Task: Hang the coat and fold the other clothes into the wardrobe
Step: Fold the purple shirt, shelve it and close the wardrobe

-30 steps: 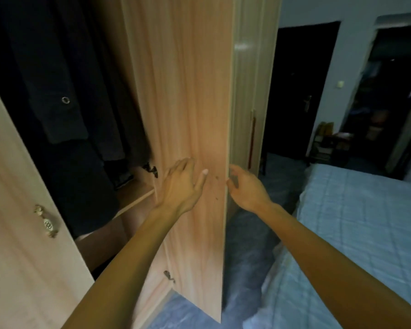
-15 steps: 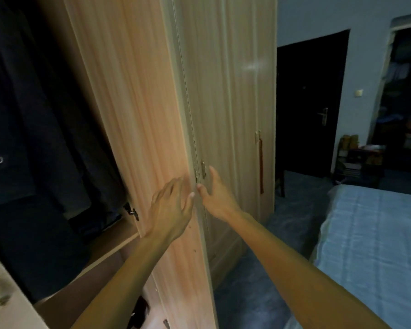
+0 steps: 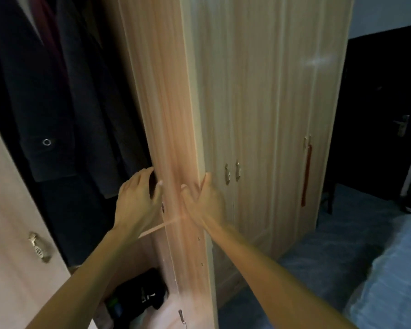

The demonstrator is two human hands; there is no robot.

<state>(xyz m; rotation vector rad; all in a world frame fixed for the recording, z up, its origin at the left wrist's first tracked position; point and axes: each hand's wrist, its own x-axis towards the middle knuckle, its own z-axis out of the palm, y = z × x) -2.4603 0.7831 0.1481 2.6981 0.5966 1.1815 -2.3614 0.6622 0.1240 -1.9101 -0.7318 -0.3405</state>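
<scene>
A light wooden wardrobe door [image 3: 171, 115] stands ajar, edge-on to me, in the middle of the view. My right hand [image 3: 205, 200] grips its outer edge, thumb on the inner face and fingers round the outside. My left hand [image 3: 138, 198] lies with spread fingers on the door's inner side. Dark coats [image 3: 57, 103] hang inside the open wardrobe at the left. Dark folded clothes [image 3: 138, 298] lie in the lower compartment below a shelf.
The other open door [image 3: 14, 233] with a metal knob [image 3: 39, 249] stands at the left. Closed wardrobe doors [image 3: 271, 138] with handles are to the right. A bed with a light blue cover [image 3: 394, 276] is at the lower right; a dark doorway [image 3: 377, 115] lies beyond.
The door has swung further towards shut and now shows nearly edge-on. My right hand has closed round its edge. My view has turned left and nearer the wardrobe.
</scene>
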